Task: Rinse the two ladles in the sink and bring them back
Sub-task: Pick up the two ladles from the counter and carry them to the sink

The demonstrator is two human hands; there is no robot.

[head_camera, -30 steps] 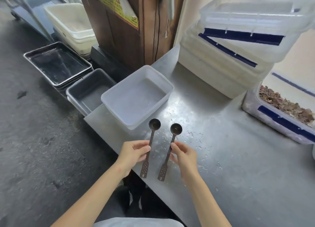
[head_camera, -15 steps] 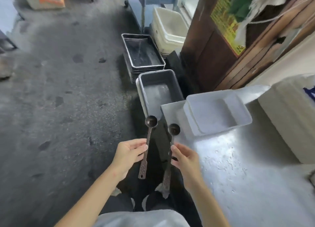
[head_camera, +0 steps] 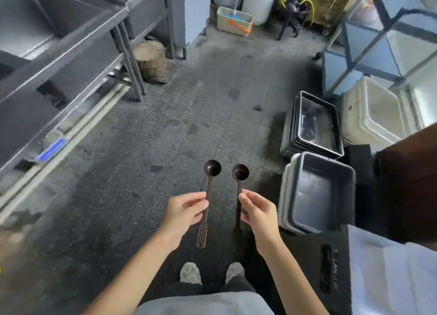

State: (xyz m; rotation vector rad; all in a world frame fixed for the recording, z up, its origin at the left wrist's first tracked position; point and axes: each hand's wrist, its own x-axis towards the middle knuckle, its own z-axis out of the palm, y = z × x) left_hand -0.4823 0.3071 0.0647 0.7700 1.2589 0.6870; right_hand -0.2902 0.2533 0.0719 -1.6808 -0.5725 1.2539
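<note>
Over the dark floor, ahead of the person's shoes, two brown ladles are held side by side, apart, bowls pointing away. Left hand pinches the left ladle partway down its handle between thumb and curled fingers; right hand pinches the right ladle the same way. Behind the right hand the lower part of that ladle's handle blends into the dark trousers and is hard to follow; whether either bowl is wet or clean cannot be told.

Left of the ladles, a steel bench runs off the frame's edge, blurred, so its basin is only partly seen. Right of the ladles, just beside the right hand, sits a grey tub, with a stack of dark trays beyond it and a white bin cut by a brown panel. Between bench and tubs the floor lies open straight ahead of the ladles, up to a stump and a mop bucket.
</note>
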